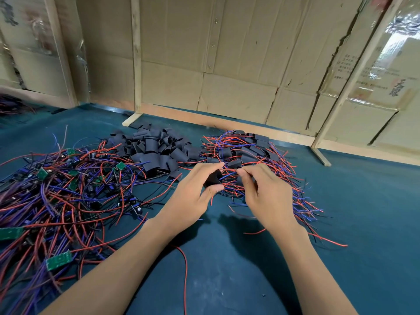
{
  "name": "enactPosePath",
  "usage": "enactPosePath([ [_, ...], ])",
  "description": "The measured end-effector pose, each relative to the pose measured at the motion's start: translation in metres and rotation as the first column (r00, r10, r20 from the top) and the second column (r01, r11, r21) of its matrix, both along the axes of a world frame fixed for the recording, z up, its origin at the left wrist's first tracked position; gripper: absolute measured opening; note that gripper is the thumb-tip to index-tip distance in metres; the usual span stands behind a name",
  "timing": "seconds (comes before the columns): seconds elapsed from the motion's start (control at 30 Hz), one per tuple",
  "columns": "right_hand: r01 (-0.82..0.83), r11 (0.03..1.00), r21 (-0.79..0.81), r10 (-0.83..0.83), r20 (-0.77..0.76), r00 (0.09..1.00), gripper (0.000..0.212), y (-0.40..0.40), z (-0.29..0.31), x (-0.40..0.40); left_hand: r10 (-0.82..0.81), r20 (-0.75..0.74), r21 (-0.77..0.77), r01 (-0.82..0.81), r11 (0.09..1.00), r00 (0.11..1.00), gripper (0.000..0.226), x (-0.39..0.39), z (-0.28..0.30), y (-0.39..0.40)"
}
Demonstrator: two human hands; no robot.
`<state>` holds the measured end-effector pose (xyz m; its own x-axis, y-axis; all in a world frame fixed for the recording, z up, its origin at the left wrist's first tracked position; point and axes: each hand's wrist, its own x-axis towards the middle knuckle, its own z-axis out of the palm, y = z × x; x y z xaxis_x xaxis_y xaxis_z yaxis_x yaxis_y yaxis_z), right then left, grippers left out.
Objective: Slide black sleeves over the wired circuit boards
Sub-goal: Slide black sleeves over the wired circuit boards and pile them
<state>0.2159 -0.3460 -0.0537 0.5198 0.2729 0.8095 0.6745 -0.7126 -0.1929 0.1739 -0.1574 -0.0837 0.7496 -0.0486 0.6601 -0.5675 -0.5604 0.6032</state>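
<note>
Left hand: the left hand [193, 189] pinches a short black flattened sleeve [212, 178] between thumb and fingers, its grip closed on it, raised a little over the dark teal counter [227, 269].
Right hand: the right hand [266, 192] has its thumb and forefinger closed in a grip on thin red and blue wires [228, 175] that run to the sleeve's mouth.
Circuit board in hand: whether a board sits inside the sleeve cannot be told.
Loose sleeves: a heap of empty black sleeves [156, 148] lies on the counter beyond the left hand.
Unsleeved boards: a tangle of small green circuit boards with red, blue and black wires [63, 189] spreads at the left.
Sleeved boards: a pile of sleeved wired pieces [247, 151] lies beyond and under the hands, to the right.
Backdrop: brown cardboard panels on pale wooden frames [227, 64] stand behind the counter.
</note>
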Motion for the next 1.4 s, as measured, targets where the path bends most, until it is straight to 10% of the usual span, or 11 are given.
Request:
enactPosePath([
  [0.47, -0.274, 0.961, -0.041, 0.266, -0.137, 0.954, 0.005, 0.002, -0.007, -0.003, 0.056, 0.058, 0.233, -0.068, 0.970, 0.997, 0.056, -0.003, 0.008, -0.002],
  [0.7, -0.470, 0.839, 0.275, 0.544, -0.434, 0.718, 0.066, 0.007, 0.000, -0.008, 0.038, -0.046, 0.165, -0.030, 0.986, 0.998, 0.059, -0.003, 0.010, -0.003],
  [0.8, -0.420, 0.905, 0.066, 0.402, -0.457, 0.794, 0.077, -0.010, 0.007, -0.003, 0.038, -0.053, 0.165, -0.029, 0.986, 0.998, 0.057, -0.001, 0.008, -0.001],
  [1.0, -0.235, 0.894, -0.381, -0.035, -0.582, 0.813, 0.032, -0.035, 0.008, 0.011, 0.057, -0.064, 0.181, -0.045, 0.982, 0.996, 0.057, 0.003, 0.003, 0.005],
  [1.4, -0.130, 0.852, -0.508, -0.249, -0.610, 0.753, 0.047, -0.025, 0.018, 0.007, 0.117, -0.158, 0.203, -0.083, 0.976, 0.981, 0.057, 0.005, 0.007, 0.007],
])
